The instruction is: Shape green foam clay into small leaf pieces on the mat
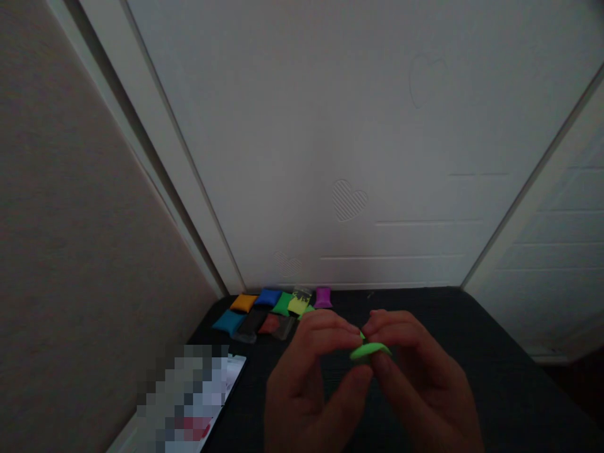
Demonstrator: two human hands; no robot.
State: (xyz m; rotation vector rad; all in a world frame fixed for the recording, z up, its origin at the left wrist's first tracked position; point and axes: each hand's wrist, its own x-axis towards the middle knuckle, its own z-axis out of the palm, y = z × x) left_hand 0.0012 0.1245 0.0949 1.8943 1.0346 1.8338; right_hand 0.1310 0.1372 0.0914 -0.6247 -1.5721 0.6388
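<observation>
A small bright green piece of modelling clay (370, 350), thin and slightly curved, is held up above the dark table between my two hands. My left hand (311, 377) has its fingers bent over, with the fingertips at the clay's left end and the thumb just below it. My right hand (419, 371) pinches the clay from the right, thumb underneath and fingers on the far side. A second bit of green shows between the fingertips, partly hidden.
Several coloured clay packets lie at the table's back left, among them an orange packet (243, 303), a blue packet (268, 297) and a purple packet (323, 297). A blurred, screen-like device (231, 376) lies at left. A white panel (292, 157) rises behind the black table (481, 340).
</observation>
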